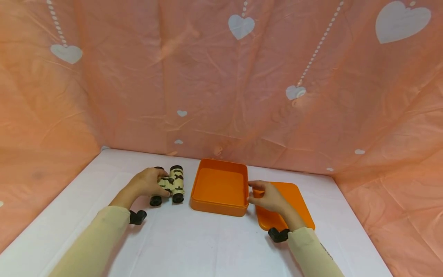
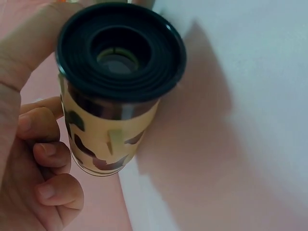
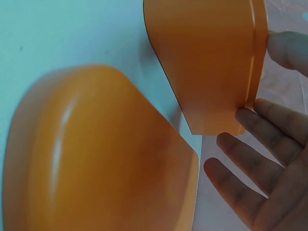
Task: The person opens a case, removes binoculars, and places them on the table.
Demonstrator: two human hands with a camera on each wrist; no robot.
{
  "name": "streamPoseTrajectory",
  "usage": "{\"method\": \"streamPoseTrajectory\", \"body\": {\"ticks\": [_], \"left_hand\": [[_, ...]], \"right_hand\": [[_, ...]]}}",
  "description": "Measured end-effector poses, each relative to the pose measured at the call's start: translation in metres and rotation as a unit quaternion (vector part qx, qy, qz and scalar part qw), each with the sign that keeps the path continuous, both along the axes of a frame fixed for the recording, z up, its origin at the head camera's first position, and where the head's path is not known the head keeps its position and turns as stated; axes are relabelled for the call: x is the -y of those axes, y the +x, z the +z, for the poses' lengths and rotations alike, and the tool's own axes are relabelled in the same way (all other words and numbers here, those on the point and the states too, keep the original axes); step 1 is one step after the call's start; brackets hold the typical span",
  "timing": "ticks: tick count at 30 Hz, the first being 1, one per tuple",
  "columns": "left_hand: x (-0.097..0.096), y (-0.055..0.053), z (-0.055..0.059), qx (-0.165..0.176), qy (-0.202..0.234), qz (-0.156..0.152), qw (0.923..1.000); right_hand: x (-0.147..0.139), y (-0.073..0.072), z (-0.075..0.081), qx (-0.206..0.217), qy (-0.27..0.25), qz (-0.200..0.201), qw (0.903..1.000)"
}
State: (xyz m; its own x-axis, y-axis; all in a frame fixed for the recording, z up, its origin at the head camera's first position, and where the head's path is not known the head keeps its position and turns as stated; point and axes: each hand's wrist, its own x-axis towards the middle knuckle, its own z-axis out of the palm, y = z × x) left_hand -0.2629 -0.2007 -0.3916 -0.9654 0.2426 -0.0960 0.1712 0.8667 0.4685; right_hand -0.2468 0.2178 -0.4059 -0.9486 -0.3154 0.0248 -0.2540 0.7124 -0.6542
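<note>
Camouflage-patterned binoculars point(image 1: 177, 179) with black eyecups lie toward the left of the white table. My left hand point(image 1: 147, 182) grips them from the left, thumb at the near side and fingers over the top. One barrel point(image 2: 115, 130) fills much of the left wrist view, its black end facing the camera. Right of the binoculars stands a square orange box point(image 1: 219, 209), its inside facing up. My right hand point(image 1: 270, 198) touches the box's right rim with thumb and fingertips, the fingers fairly straight. Beneath that hand lies the flat orange lid point(image 1: 294, 196).
The white table point(image 1: 194, 246) runs back to a pink-orange curtain point(image 1: 214, 96) with white hearts, which also closes in both sides. A black wrist mount point(image 1: 137, 217) sits on the left wrist, another black mount point(image 1: 278, 235) on the right.
</note>
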Motion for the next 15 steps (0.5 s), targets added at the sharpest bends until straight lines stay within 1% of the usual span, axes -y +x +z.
{"method": "streamPoseTrajectory", "body": {"ticks": [9, 15], "left_hand": [[-0.0011, -0.0006, -0.0078, -0.007, 0.000, 0.001, 1.0000], [-0.0028, -0.0014, -0.0069, -0.008, -0.008, 0.003, 0.9999]], "right_hand": [[0.0011, 0.0015, -0.0021, 0.004, -0.010, 0.003, 0.9999], [0.0000, 0.0011, -0.0008, -0.007, -0.012, 0.008, 0.9999]]}}
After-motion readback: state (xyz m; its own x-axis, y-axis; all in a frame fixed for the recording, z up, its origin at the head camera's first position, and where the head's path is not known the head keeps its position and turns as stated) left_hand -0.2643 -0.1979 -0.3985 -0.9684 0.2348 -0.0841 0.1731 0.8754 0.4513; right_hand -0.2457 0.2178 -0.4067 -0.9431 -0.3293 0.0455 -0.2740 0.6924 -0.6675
